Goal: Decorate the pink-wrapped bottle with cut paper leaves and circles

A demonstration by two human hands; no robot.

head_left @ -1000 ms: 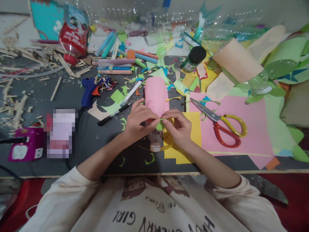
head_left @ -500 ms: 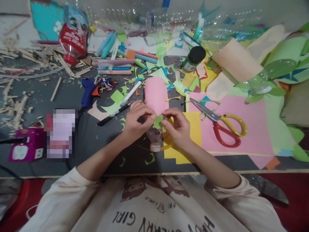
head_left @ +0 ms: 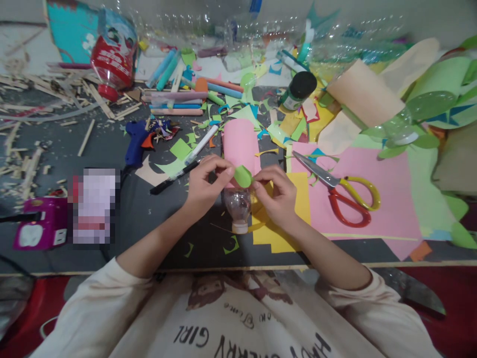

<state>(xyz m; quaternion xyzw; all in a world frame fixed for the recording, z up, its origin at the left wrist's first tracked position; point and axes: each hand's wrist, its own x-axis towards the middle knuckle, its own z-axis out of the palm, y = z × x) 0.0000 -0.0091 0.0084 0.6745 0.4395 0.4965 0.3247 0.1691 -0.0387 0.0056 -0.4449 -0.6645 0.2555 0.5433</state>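
A small round piece of green paper (head_left: 243, 176) is held up over a clear plastic bottle (head_left: 238, 204). My left hand (head_left: 209, 185) pinches its left edge between thumb and fingers. My right hand (head_left: 276, 195) is closed in a pinch at the paper's right tip. The bottle lies on the dark table with its pale cap (head_left: 240, 228) towards me, and pink paper (head_left: 241, 139) is wrapped round its body. Yellow paper (head_left: 285, 243) lies under my right wrist. Scissors (head_left: 335, 186) with one red and one yellow handle rest on pink sheets to the right.
A blue glue gun (head_left: 134, 144), a phone (head_left: 97, 206) and a purple box (head_left: 40, 223) sit at left. Markers, paper scraps and wood sticks cover the back. A black-capped jar (head_left: 300, 92) stands beyond, with another paper-wrapped bottle (head_left: 367, 94) at right.
The green paper has risen slightly away from the bottle's shoulder and turned, showing more of its face. My left hand has shifted a little left, and more of the bottle shows.
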